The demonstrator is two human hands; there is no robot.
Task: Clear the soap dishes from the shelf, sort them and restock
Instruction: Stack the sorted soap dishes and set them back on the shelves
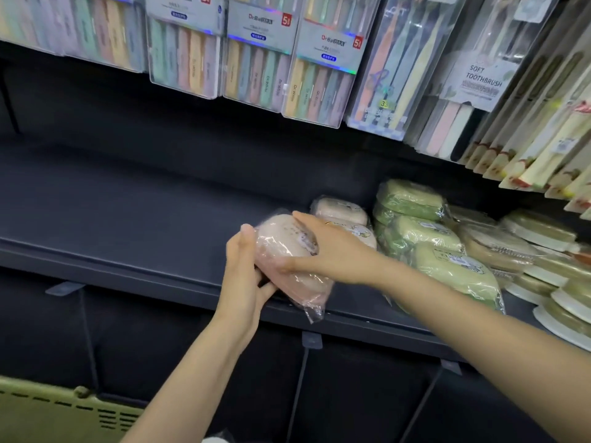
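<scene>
A pink soap dish (284, 251) wrapped in clear plastic is held over the front edge of the dark shelf (128, 219). My left hand (244, 276) grips its left end from below. My right hand (326, 247) holds it from the right, fingers over its top and thumb underneath. Two more pink soap dishes (343, 211) lie on the shelf just behind. Green soap dishes (412, 199) are stacked to the right of them, and one green dish (457, 270) lies behind my right forearm.
Round wrapped dishes with white rims (543, 251) are piled at the shelf's far right. Packs of toothbrushes (256, 59) hang above the shelf. A pale green slotted crate (57, 414) sits at the lower left. The shelf's left half holds nothing.
</scene>
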